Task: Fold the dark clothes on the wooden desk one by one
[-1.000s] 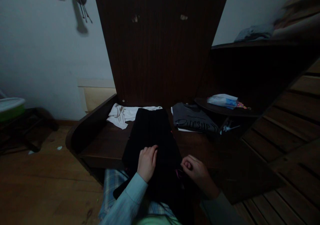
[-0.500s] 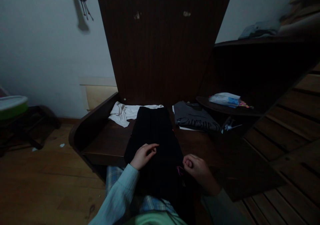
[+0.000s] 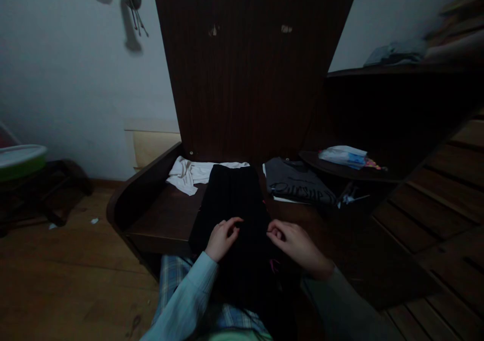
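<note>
A black garment [image 3: 235, 194] that looks like trousers lies lengthwise over the dark wooden bench [image 3: 162, 215] and hangs over its front edge towards my lap. On its middle rests my left hand [image 3: 224, 237], fingers slightly bent, with a gap between thumb and forefinger. At the garment's right edge, my right hand [image 3: 291, 242] is closed, thumb against curled fingers, seemingly pinching the cloth; the dark fabric hides exactly how much. A small pink mark [image 3: 274, 266] shows on the garment below that hand. Behind it lies a crumpled white garment [image 3: 185, 174].
To the right sits a folded grey shirt [image 3: 297, 182] with dark lettering. A corner shelf [image 3: 351, 174] holds a blue and white packet [image 3: 344, 155]. The raised side panel [image 3: 139, 179] borders the bench on the left. A green-rimmed basin [image 3: 22, 162] stands far left.
My right hand has moved left and slightly up onto the garment's right edge. My left hand has barely shifted. The whole view has moved slightly with my head.
</note>
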Demonstrator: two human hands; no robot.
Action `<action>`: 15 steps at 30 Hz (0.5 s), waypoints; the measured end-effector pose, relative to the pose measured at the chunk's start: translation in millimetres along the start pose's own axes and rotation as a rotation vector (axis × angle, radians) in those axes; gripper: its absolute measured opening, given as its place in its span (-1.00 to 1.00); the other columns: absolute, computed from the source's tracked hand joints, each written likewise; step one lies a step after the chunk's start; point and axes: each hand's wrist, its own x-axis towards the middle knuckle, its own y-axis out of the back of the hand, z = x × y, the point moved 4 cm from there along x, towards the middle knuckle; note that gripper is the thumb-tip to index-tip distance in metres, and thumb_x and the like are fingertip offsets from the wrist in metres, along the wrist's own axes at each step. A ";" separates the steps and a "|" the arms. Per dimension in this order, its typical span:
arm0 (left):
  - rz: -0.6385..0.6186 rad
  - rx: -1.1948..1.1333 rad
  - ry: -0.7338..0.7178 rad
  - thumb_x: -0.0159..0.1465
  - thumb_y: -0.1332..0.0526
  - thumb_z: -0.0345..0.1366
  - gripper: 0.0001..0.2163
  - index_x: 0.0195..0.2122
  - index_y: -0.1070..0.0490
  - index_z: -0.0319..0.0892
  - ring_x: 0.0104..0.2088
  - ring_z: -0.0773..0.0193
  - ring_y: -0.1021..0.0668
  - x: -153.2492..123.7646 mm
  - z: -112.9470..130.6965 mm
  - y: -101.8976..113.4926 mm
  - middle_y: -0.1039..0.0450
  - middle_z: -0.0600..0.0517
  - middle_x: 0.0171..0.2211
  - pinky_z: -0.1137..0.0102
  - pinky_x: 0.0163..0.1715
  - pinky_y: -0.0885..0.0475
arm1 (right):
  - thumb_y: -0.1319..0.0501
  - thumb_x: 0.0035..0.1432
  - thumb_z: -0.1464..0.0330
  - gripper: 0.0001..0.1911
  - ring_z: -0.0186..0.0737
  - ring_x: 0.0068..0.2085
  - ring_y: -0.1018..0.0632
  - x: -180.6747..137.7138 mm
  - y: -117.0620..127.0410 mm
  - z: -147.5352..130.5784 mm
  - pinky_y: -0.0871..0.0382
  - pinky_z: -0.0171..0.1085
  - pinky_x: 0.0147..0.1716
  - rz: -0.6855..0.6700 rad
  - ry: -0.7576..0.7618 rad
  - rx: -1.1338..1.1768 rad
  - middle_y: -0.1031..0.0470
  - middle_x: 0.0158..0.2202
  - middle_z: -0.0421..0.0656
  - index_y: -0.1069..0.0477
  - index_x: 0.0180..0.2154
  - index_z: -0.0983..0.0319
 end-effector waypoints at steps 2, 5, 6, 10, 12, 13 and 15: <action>-0.007 0.039 -0.004 0.17 -0.02 -0.31 -0.76 -0.18 -0.39 -0.05 -0.39 0.31 -0.40 -1.3 0.8 -0.7 -0.37 0.10 -0.49 0.44 -0.34 -0.28 | -0.06 0.04 0.38 -0.87 -0.35 -0.49 -0.42 35.2 9.6 -5.7 -0.19 -0.38 -0.50 -0.014 0.042 -0.041 -0.41 -0.54 -0.23 -0.37 -0.44 0.21; -0.010 0.069 0.011 0.18 -0.01 -0.30 -0.78 -0.26 -0.42 -0.06 -0.37 0.29 -0.41 -1.6 0.0 -0.3 -0.39 0.08 -0.47 0.43 -0.33 -0.28 | -0.13 0.00 0.41 -0.91 -0.34 -0.44 -0.45 103.0 12.6 -3.2 -0.20 -0.40 -0.48 -0.091 0.029 -0.092 -0.45 -0.50 -0.21 -0.41 -0.44 0.23; -0.012 0.069 0.012 0.18 0.00 -0.30 -0.79 -0.28 -0.42 -0.07 -0.36 0.29 -0.41 -1.3 -0.3 -0.2 -0.40 0.08 -0.46 0.43 -0.33 -0.28 | -0.14 0.00 0.40 -0.91 -0.33 -0.42 -0.46 125.8 9.5 -0.9 -0.22 -0.41 -0.47 -0.136 0.013 -0.102 -0.46 -0.48 -0.20 -0.42 -0.42 0.24; -0.033 0.043 -0.014 0.18 -0.01 -0.32 -0.81 -0.33 -0.41 -0.08 -0.35 0.31 -0.41 0.2 -0.8 -1.4 -0.43 0.09 -0.41 0.44 -0.31 -0.28 | -0.18 0.01 0.37 -0.63 -0.24 -0.26 -0.48 194.4 -10.1 6.9 -0.26 -0.36 -0.31 -0.126 -0.069 -0.149 -0.48 -0.30 -0.15 -0.32 -0.08 0.20; -0.032 0.040 -0.015 0.18 -0.01 -0.32 -0.82 -0.34 -0.41 -0.08 -0.35 0.30 -0.41 0.3 -1.3 -2.3 -0.43 0.10 -0.41 0.44 -0.31 -0.28 | -0.21 -0.02 0.33 -0.55 -0.15 -0.14 -0.44 210.7 -22.6 10.0 -0.24 -0.30 -0.22 -0.086 -0.106 -0.137 -0.44 -0.17 -0.09 -0.28 -0.02 0.16; -0.025 0.040 -0.013 0.18 -0.01 -0.32 -0.82 -0.34 -0.40 -0.07 -0.34 0.30 -0.41 0.1 -1.5 -2.6 -0.43 0.10 -0.42 0.43 -0.30 -0.28 | -0.23 -0.04 0.33 -0.57 -0.10 -0.10 -0.42 215.3 -28.9 11.8 -0.24 -0.28 -0.19 -0.076 -0.129 -0.129 -0.41 -0.12 -0.06 -0.32 -0.06 0.17; -0.005 0.031 -0.020 0.18 -0.01 -0.34 -0.83 -0.35 -0.39 -0.08 -0.34 0.30 -0.41 -0.6 -1.6 -2.8 -0.43 0.10 -0.42 0.42 -0.29 -0.28 | -0.27 -0.08 0.36 -0.67 -0.03 -0.09 -0.42 220.0 -40.0 15.2 -0.24 -0.24 -0.19 -0.066 -0.174 -0.109 -0.39 -0.11 0.01 -0.41 -0.18 0.23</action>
